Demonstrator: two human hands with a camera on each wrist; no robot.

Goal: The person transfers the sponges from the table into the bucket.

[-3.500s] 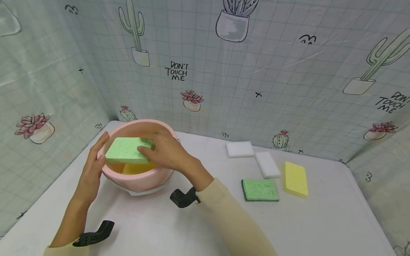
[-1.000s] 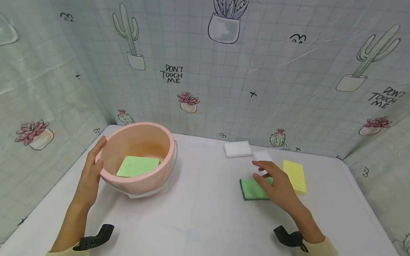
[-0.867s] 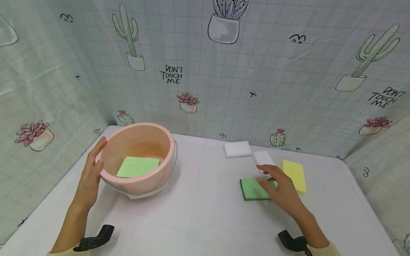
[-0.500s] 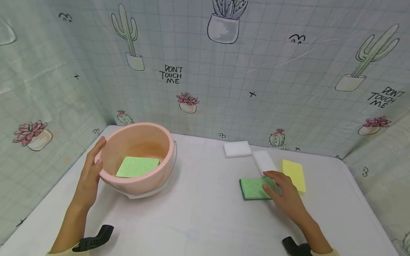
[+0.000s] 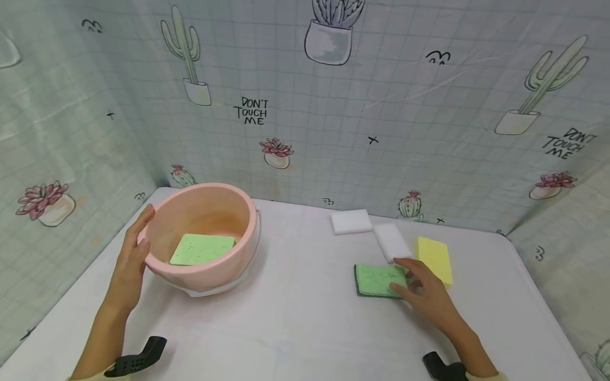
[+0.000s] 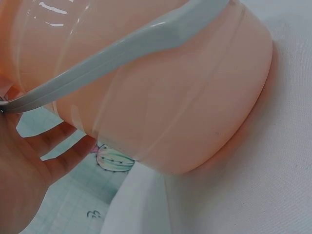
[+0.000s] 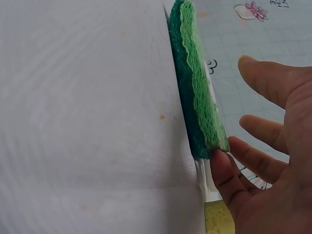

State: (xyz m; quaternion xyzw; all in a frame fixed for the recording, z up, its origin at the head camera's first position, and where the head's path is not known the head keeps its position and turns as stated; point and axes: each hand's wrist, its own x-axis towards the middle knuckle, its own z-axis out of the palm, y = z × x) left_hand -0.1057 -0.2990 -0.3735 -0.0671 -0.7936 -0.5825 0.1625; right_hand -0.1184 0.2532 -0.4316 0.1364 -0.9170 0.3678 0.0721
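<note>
A pink bucket (image 5: 240, 251) with a pale handle (image 6: 141, 44) stands at the left of the white table, a light green sponge (image 5: 203, 248) inside it. My left hand (image 5: 127, 267) rests against its left side, fingers fairly straight along the outer wall and thumb at the rim. On the right, a green scouring sponge (image 5: 378, 280) with a dark green scrub layer lies on the table. My right hand (image 5: 429, 296) touches its right end with the fingertips. In the right wrist view the thumb stands off the scouring sponge (image 7: 195, 83).
Two white sponges (image 5: 351, 221) lie behind the scouring sponge, one nearly touching it. A yellow sponge (image 5: 434, 259) lies just behind my right hand. Printed curtain walls (image 5: 305, 132) enclose the back and sides of the table (image 5: 295, 328).
The light green sponge, earlier in my right hand over the bucket, now lies inside it. My right hand has moved right and down to the scouring sponge's end. My left hand stays at the bucket.
</note>
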